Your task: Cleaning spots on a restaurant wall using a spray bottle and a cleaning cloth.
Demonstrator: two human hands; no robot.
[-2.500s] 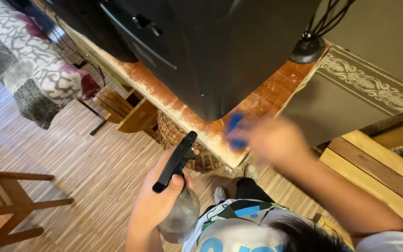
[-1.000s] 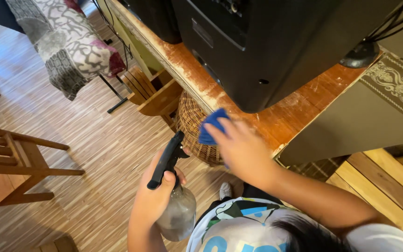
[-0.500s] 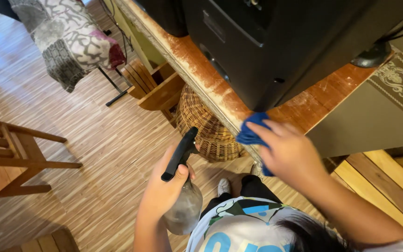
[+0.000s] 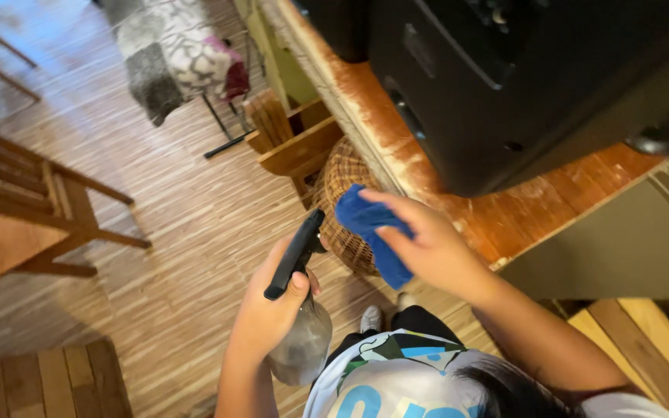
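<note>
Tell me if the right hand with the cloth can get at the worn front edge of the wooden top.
Probably yes: the right hand holds the blue cloth beside the wooden top, nothing between them.

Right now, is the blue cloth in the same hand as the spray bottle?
No, the right hand holds the blue cloth; the left hand grips the spray bottle.

L hand (image 4: 269, 313) low by torso, fingers curled in tight grip, thumb on top. R hand (image 4: 427, 248) extended fwd, arm stretched, fingers clenched, palm down.
</note>
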